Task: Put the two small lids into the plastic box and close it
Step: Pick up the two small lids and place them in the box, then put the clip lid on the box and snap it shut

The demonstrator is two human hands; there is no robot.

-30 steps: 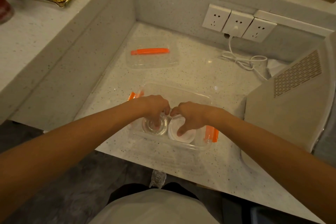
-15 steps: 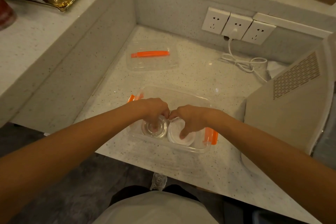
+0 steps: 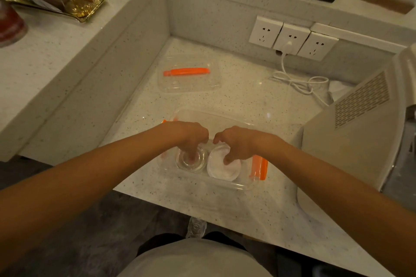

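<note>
A clear plastic box [image 3: 236, 186] with orange side clips [image 3: 258, 167] stands open near the counter's front edge. Two small round lids lie side by side inside it, a clear lid [image 3: 198, 166] on the left and a white lid [image 3: 221, 172] on the right. My left hand [image 3: 191, 135] reaches down into the box with its fingertips on the clear lid. My right hand [image 3: 238, 141] does the same on the white lid. The box's own cover [image 3: 189, 84], clear with an orange strip, lies flat farther back on the counter.
A beige appliance [image 3: 351, 132] stands close on the right. Wall sockets [image 3: 290, 38] and a coiled white cable [image 3: 299, 83] are behind. A raised ledge on the left carries a gold tray [image 3: 67, 4] and metal cups. The counter's front edge runs just below the box.
Both hands stay in the box on the two lids. The fingers have shifted only slightly.
</note>
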